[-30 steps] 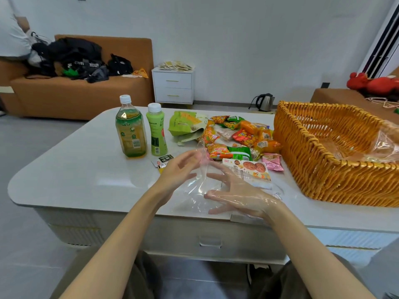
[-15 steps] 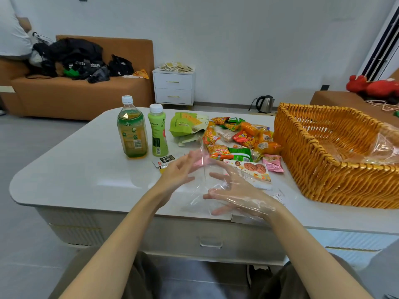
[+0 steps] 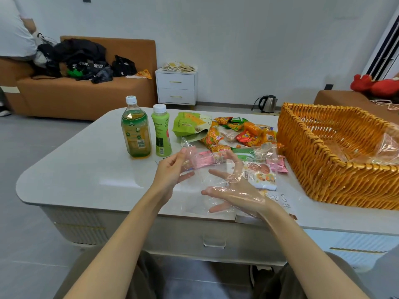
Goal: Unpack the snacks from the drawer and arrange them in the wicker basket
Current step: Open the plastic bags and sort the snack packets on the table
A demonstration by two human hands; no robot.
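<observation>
Sits with knees at 6 o'clock and reaches two bare forearms up past the drawer front (image 3: 213,242) set under the near edge of the white bench (image 3: 86,173). Holds the right hand (image 3: 235,190) just above the bench, fingers straight and spread, gripping nothing, sheathed in a thin clear glove (image 3: 252,196). Holds the left hand (image 3: 171,169) at 10 o'clock of it, fingers curled, pinching a loose piece of clear film (image 3: 195,155); cannot tell whether that film joins the glove. Has a biscuit packet (image 3: 259,175) lying flat just behind the right hand at 1 o'clock, with a pink packet (image 3: 277,166) at its far corner. Has the snacks (image 3: 237,134) heaped on the bench at 12 o'clock, outside the basket: orange, red and green wrappers overlapping, with a light-green pouch (image 3: 190,126) at the heap's left edge. Has two capped bottles upright and side by side at 11 o'clock: a tea bottle (image 3: 136,130) and a slimmer green bottle (image 3: 161,132). Has the wicker basket (image 3: 323,169) on the bench at 2 o'clock, just beside the heap, with crumpled clear plastic (image 3: 386,147) inside near its right wall. Faces, past the bench, a steel kettle (image 3: 266,103) by the wall at 1 o'clock, a white two-drawer cabinet (image 3: 176,87) at 12 o'clock, an orange sofa (image 3: 86,93) piled with dark bags at 10 o'clock, a red plush toy (image 3: 377,85) at 2 o'clock, and a person in a white shirt (image 3: 13,29) at the far upper left.
</observation>
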